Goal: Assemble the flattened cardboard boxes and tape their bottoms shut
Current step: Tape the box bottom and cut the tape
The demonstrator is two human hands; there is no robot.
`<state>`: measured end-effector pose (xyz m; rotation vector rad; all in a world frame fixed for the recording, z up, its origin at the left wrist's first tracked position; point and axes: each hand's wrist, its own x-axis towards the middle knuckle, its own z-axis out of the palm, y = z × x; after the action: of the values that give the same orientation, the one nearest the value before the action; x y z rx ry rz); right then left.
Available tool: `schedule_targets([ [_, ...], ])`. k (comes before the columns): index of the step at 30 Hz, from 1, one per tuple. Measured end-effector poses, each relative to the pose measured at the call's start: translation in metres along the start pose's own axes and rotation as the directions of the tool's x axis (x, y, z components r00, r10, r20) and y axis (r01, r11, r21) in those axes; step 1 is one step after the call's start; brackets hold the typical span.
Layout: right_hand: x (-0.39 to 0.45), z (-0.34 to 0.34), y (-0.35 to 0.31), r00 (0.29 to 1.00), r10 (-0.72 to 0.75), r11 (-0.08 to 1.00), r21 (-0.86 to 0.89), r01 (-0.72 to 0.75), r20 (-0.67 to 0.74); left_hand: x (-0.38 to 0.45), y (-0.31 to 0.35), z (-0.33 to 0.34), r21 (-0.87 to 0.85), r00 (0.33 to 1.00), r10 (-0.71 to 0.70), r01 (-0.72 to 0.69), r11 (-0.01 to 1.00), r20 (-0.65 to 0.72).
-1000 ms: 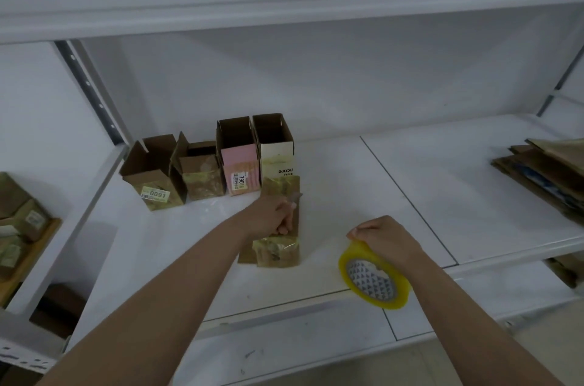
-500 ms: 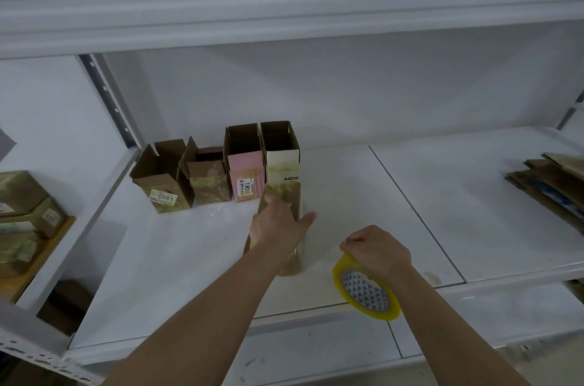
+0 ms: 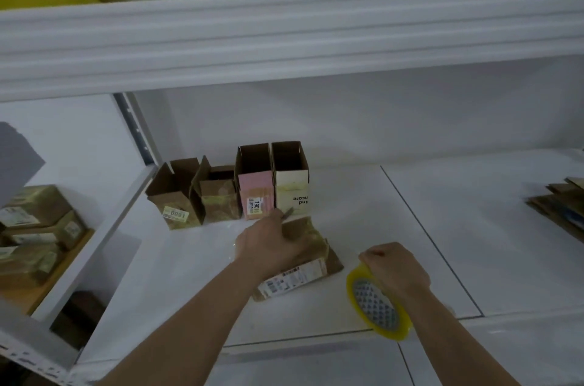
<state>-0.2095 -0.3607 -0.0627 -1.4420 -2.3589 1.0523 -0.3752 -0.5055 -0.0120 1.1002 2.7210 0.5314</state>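
Head view, the only one. Take the pink box [image 3: 255, 186] as the landmark: it stands upright and open-topped in a row of four against the back of the white shelf [image 3: 442, 227], with a cream box [image 3: 291, 192] touching its right side and two brown boxes [image 3: 177, 196] to its left. Standing them mouth-up at the back looks like a way of parking finished ones out of the working space.

In front of the pink box and slightly to its right lies the brown box in hand [image 3: 311, 262], on its side with a printed label facing the camera. The left hand [image 3: 268, 246] rests on top of it, fingers curled over its far edge (whether they grip or merely press, I cannot tell), probably steadying it or tipping it so it can be stood up with the others.

Further right of the pink box, near the shelf's front edge, the right hand [image 3: 395, 268] is closed on a yellow tape roll [image 3: 376, 303], holding it on edge and apart from the box, likely kept ready for the next bottom.

Far to the right of the pink box, at the shelf's end, sits a stack of flattened cardboard [image 3: 559, 211], so I judge more boxes remain to be made up.
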Motion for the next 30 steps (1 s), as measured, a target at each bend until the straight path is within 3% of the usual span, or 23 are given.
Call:
schedule_targets([
  [3,0.001,0.006,-0.006,1.0,-0.005,0.996,-0.086,0.006,0.008,-0.001,0.039,0.023,-0.054,0.992,-0.048,0.042,0.998,-0.116],
  [9,-0.003,0.003,-0.004,1.0,-0.006,0.999,-0.054,0.007,0.021,0.005,0.045,0.05,0.013,0.988,-0.131,0.133,0.991,-0.083],
  [13,-0.002,-0.01,-0.005,0.994,0.016,0.977,0.208,-0.038,0.106,0.004,0.023,0.04,0.064,0.995,0.085,-0.089,0.994,0.052],
  [16,-0.002,-0.024,-0.019,0.993,-0.026,0.913,0.408,-0.022,0.113,-0.004,-0.003,0.019,0.026,0.931,0.299,-0.311,0.95,0.212],
  [20,-0.002,-0.03,-0.038,0.989,-0.101,0.91,0.413,0.048,0.107,-0.007,-0.036,-0.009,0.063,0.796,0.467,-0.527,0.847,0.386],
  [23,-0.005,-0.022,-0.047,0.983,-0.118,0.91,0.411,0.051,0.14,-0.009,-0.055,-0.018,0.035,0.758,0.5,-0.564,0.825,0.419],
  [26,-0.01,-0.016,-0.059,0.975,-0.147,0.917,0.393,0.07,0.17,-0.012,-0.064,-0.019,-0.093,0.799,0.491,-0.491,0.866,0.348],
  [30,-0.013,-0.014,-0.07,0.966,-0.183,0.921,0.377,0.104,0.182,-0.015,-0.063,-0.01,-0.432,0.92,0.372,-0.288,0.855,0.123],
])
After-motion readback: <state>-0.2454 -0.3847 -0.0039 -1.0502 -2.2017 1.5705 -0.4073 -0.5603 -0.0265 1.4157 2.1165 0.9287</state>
